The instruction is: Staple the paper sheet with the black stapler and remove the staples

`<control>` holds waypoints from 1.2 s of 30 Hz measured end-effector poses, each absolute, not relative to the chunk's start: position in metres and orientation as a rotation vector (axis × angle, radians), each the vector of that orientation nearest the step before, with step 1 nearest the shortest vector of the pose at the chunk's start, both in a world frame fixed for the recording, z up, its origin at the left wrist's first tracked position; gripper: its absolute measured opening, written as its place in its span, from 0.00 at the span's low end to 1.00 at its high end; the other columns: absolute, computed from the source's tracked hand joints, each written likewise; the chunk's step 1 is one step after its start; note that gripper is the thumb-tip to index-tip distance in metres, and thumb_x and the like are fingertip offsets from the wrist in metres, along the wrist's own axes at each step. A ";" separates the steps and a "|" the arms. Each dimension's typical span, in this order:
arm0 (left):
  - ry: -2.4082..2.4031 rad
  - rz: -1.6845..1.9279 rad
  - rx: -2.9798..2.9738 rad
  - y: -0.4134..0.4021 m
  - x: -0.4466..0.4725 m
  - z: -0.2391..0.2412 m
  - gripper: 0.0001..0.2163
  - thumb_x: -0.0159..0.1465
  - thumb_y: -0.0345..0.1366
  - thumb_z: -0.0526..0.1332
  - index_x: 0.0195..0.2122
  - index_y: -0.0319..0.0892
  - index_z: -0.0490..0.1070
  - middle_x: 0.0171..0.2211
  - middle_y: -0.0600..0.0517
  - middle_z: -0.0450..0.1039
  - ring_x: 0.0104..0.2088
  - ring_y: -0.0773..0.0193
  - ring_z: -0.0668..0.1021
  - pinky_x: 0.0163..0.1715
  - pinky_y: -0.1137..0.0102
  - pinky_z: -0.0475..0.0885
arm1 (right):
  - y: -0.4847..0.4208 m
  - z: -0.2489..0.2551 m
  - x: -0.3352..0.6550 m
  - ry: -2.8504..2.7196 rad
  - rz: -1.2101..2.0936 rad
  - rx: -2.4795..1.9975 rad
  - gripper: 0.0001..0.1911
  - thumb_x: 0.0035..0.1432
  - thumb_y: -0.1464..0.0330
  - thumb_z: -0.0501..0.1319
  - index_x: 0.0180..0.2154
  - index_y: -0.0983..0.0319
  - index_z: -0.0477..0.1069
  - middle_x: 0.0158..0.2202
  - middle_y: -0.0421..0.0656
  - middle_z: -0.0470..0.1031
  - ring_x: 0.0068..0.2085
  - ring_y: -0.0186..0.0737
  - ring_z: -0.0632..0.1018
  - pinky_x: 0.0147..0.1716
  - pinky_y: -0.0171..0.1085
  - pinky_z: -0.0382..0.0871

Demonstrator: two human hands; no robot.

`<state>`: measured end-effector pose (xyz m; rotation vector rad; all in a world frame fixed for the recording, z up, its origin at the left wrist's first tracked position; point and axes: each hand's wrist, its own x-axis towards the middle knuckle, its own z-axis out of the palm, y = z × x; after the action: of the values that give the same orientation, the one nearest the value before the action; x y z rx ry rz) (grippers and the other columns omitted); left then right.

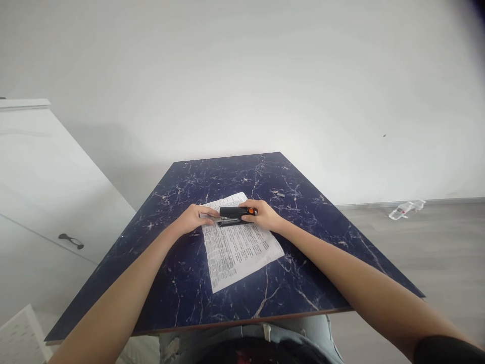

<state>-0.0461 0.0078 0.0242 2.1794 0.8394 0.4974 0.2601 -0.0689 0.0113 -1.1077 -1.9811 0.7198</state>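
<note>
A black stapler [232, 213] with an orange patch at its right end lies across a printed sheet of paper [242, 255]. My right hand [263, 215] is closed around the stapler's right end. At the other end, my left hand [195, 218] has its thumb and fingers closed at a thin silver metal part that sticks out of the stapler. A gap shows between the stapler's top arm and its base. The paper lies tilted on the dark blue marbled table [182, 283], partly covered by the stapler and both hands.
A small greyish strip [280, 194] lies on the table beyond my right hand. To the left stands a white cabinet [49, 177] with a dark handle [70, 241]. Crumpled clear plastic [402, 210] lies on the floor by the wall at right.
</note>
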 end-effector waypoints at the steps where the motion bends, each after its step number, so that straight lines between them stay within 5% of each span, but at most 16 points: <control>1: 0.824 0.523 2.194 0.006 -0.042 0.023 0.16 0.56 0.40 0.74 0.46 0.49 0.84 0.44 0.49 0.85 0.47 0.50 0.84 0.53 0.58 0.77 | -0.070 0.011 0.259 -1.980 0.728 -1.072 0.13 0.59 0.68 0.67 0.47 0.59 0.79 0.42 0.43 0.79 0.42 0.43 0.77 0.44 0.42 0.68; 5: 0.742 0.600 2.231 -0.003 -0.028 0.021 0.16 0.54 0.40 0.76 0.44 0.47 0.85 0.41 0.51 0.85 0.44 0.51 0.84 0.47 0.63 0.77 | -0.075 0.015 0.252 -1.950 0.767 -0.966 0.13 0.61 0.66 0.67 0.47 0.58 0.79 0.41 0.43 0.77 0.42 0.43 0.76 0.45 0.43 0.68; 9: 0.670 0.605 2.265 -0.014 -0.020 0.022 0.06 0.56 0.40 0.75 0.34 0.46 0.85 0.34 0.53 0.85 0.37 0.54 0.85 0.40 0.67 0.76 | -0.082 0.022 0.245 -1.906 0.818 -0.918 0.12 0.64 0.64 0.65 0.48 0.57 0.78 0.42 0.43 0.77 0.43 0.44 0.76 0.47 0.44 0.70; 15: 0.791 0.844 2.237 -0.015 -0.021 0.019 0.07 0.61 0.37 0.69 0.27 0.43 0.83 0.33 0.52 0.85 0.36 0.54 0.84 0.41 0.67 0.76 | -0.087 0.021 0.238 -1.740 0.935 -0.864 0.13 0.66 0.59 0.63 0.49 0.58 0.73 0.43 0.44 0.75 0.42 0.42 0.76 0.42 0.40 0.71; 21: 0.825 0.767 2.329 -0.014 -0.019 0.022 0.11 0.54 0.45 0.76 0.33 0.43 0.84 0.33 0.51 0.84 0.35 0.54 0.84 0.38 0.66 0.77 | -0.080 0.025 0.243 -1.910 0.766 -0.940 0.13 0.61 0.62 0.67 0.46 0.58 0.74 0.44 0.45 0.78 0.44 0.44 0.78 0.45 0.42 0.72; 25: 0.945 0.754 2.377 -0.011 -0.015 0.024 0.16 0.64 0.50 0.67 0.46 0.47 0.82 0.46 0.49 0.83 0.49 0.50 0.82 0.54 0.58 0.74 | -0.068 0.028 0.264 -1.822 0.592 -1.125 0.11 0.58 0.66 0.67 0.44 0.59 0.77 0.41 0.44 0.81 0.42 0.45 0.79 0.45 0.44 0.71; 28: 1.152 0.625 2.519 -0.004 -0.015 0.015 0.24 0.70 0.54 0.59 0.62 0.48 0.72 0.66 0.44 0.69 0.67 0.42 0.68 0.67 0.45 0.60 | -0.057 0.024 0.292 -1.643 0.429 -1.329 0.11 0.56 0.67 0.66 0.43 0.59 0.77 0.40 0.43 0.81 0.42 0.46 0.80 0.46 0.45 0.71; 31: 1.287 0.374 2.581 0.002 -0.016 0.004 0.32 0.69 0.58 0.57 0.70 0.49 0.63 0.73 0.40 0.56 0.72 0.35 0.57 0.67 0.35 0.51 | -0.049 0.019 0.320 -1.522 0.316 -1.510 0.12 0.54 0.67 0.66 0.42 0.59 0.76 0.40 0.44 0.81 0.41 0.46 0.79 0.45 0.45 0.72; 36: 1.154 0.369 2.613 0.001 -0.020 0.005 0.25 0.72 0.53 0.57 0.66 0.51 0.65 0.66 0.43 0.64 0.65 0.40 0.67 0.64 0.42 0.61 | -0.044 0.013 0.338 -1.545 0.272 -1.572 0.13 0.54 0.67 0.66 0.43 0.59 0.75 0.41 0.46 0.81 0.42 0.49 0.79 0.44 0.45 0.72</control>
<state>-0.0196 0.0011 0.0047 2.6129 1.1536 0.3692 0.3377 -0.0441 0.0127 -1.5724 -1.5451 0.2723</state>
